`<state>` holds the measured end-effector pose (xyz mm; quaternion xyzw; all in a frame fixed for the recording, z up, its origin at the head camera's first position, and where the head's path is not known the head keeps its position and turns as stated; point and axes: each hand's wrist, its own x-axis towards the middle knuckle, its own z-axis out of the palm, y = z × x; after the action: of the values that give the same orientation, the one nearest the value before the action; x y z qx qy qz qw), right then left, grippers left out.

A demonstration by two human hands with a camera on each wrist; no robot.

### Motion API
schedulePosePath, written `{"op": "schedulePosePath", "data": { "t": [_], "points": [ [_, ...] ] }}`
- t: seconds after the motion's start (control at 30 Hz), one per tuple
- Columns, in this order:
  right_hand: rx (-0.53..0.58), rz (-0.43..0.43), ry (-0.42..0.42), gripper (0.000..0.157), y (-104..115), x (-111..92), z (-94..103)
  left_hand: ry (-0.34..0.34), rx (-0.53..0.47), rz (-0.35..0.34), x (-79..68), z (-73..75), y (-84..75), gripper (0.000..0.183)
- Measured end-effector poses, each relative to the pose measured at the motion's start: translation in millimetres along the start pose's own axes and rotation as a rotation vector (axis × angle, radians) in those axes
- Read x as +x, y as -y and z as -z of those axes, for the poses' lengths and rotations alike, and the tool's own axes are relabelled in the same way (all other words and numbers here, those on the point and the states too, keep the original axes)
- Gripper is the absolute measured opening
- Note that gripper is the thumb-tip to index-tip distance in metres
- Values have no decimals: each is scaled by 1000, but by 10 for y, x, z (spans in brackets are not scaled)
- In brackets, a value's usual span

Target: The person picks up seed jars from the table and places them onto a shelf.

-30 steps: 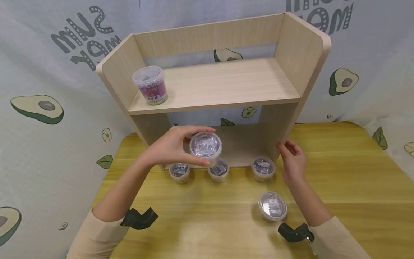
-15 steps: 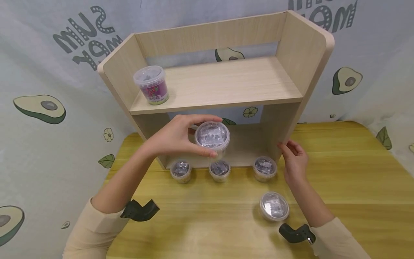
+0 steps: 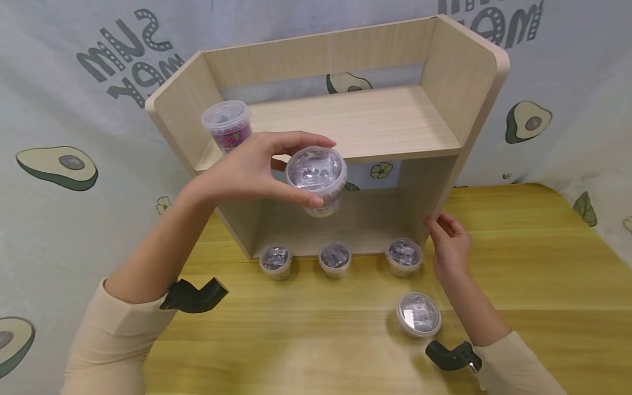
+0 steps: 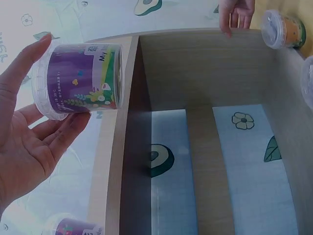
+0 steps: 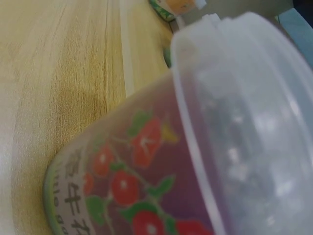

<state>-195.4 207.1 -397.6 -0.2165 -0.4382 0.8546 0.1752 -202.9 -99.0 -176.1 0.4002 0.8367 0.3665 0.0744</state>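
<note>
My left hand (image 3: 257, 167) grips a lidded clear plastic tub (image 3: 318, 178) between thumb and fingers, in front of the upper board's edge of the wooden shelf unit (image 3: 355, 123). Its purple label shows in the left wrist view, where the tub (image 4: 80, 78) lies sideways. My right hand (image 3: 450, 244) holds the front edge of the unit's right side panel, low down. A purple-labelled tub (image 3: 227, 123) stands at the left of the upper board, partly hidden by my left hand. Close to my right forearm, another tub (image 3: 418, 314) stands on the table; red flowers mark its label (image 5: 142, 181).
Three small lidded tubs, left (image 3: 275, 261), middle (image 3: 334, 259) and right (image 3: 404, 257), line the lower front edge of the unit on the wooden table (image 3: 296, 351). A curtain (image 3: 74, 109) printed with avocados hangs behind.
My left hand has raised the tub from in front of the lower compartment to the level of the upper board's edge. My right hand stays on the side panel.
</note>
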Motion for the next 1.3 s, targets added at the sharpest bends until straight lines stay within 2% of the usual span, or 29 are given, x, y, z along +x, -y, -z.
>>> {"op": "schedulePosePath", "data": {
  "t": [0.2,0.43,0.73,0.9,1.03,1.3],
  "points": [
    [8,8,-3,19,-6,9,2,0,-13,32,38,130,-32,69],
    [10,15,5,19,-4,-1,6,8,-26,31,105,179,-17,68],
    [14,0,-1,19,-4,5,7,-10,46,89,266,339,-77,67],
    [-3,36,24,20,-29,10,24,-20,89,135,343,445,-98,67],
    [4,50,41,21,-39,11,30,-22,106,168,385,498,-88,68],
    [-6,40,27,20,-25,21,27,-9,165,184,486,569,-28,71]
  ]
}}
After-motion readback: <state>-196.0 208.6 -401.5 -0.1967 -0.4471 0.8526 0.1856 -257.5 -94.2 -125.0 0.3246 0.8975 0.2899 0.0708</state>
